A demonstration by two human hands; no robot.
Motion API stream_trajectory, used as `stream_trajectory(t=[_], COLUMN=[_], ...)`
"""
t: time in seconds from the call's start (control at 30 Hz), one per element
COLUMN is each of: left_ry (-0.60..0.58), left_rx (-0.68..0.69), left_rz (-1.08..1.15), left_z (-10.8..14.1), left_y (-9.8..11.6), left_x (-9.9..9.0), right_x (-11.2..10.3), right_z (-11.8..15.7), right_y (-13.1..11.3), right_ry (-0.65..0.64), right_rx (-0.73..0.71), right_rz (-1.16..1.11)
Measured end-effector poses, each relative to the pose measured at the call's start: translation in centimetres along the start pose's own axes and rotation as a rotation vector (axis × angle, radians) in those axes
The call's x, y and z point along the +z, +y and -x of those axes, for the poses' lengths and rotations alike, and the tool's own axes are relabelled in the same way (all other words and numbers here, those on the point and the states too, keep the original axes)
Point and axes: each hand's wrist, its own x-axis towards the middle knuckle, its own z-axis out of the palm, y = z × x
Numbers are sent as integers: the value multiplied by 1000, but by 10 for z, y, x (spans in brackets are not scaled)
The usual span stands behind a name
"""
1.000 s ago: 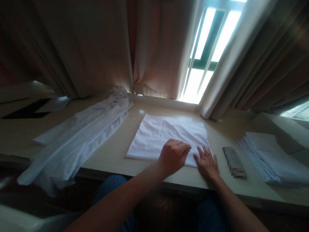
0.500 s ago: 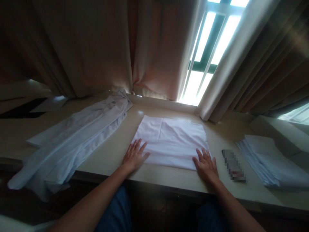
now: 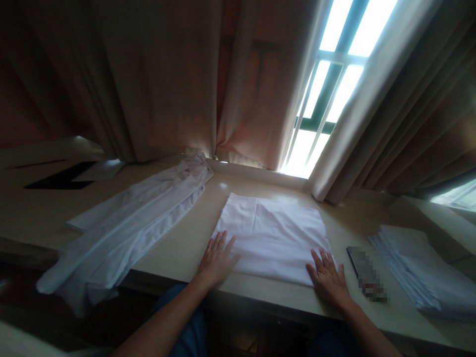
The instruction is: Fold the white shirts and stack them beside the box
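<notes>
A folded white cloth (image 3: 275, 233) lies flat on the pale table (image 3: 174, 248) in front of me, with light creases across it. My left hand (image 3: 217, 260) rests on its near left corner, fingers spread. On the near right corner lies my right hand (image 3: 329, 277), its fingers also apart and flat. Neither hand grips the fabric. Beyond my right hand is a phone-like slab (image 3: 367, 273), its face blurred by pixelation.
Left of the cloth, a long heap of white fabric (image 3: 137, 213) hangs over the table's front edge. A stack of folded white cloths (image 3: 424, 267) sits at the right. Curtains (image 3: 167, 84) and a bright window (image 3: 327, 94) stand behind. A black flat sheet (image 3: 55, 178) lies far left.
The whole view has shifted, so everything appears slightly lower and further right. Both hands stay flat on the cloth's near corners, and the cloth keeps its shape.
</notes>
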Motion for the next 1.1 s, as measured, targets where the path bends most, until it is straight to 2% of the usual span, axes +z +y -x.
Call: stream_trajectory(t=[0.07, 0.13, 0.2, 0.33, 0.43, 0.53, 0.6, 0.7, 0.87, 0.97, 1.1], left_ry=[2, 5, 13, 58, 79, 131, 161, 104, -49, -69, -57], left_rx=[6, 12, 24, 43, 27, -15, 44, 118, -111, -188, -253], left_rz=[7, 15, 22, 21, 5, -23, -28, -18, -17, -12, -5], left_z=[3, 7, 13, 28, 33, 19, -1, -38, -86, -102, -119], left_y=[5, 13, 21, 34, 41, 50, 54, 50, 18, 2, -3], left_x=[-1, -2, -1, 6, 10, 10, 10, 12, 21, 24, 27], right_x=[-6, -14, -24, -34, -29, -20, -16, -13, -11, -9, -8], right_z=[2, 2, 2, -2, -3, -2, -2, -3, -6, -6, -7], right_y=[-6, -28, -63, -146, -183, -192, -190, -188, -188, -188, -187], right_ry=[7, 56, 97, 52, -11, -8, 27, 53, 42, 65, 69], right_rx=[3, -37, -144, -324, -353, -356, -356, -345, -349, -351, -353], right_rz=[31, 32, -8, -133, -192, -215, -226, -242, -248, -254, -258])
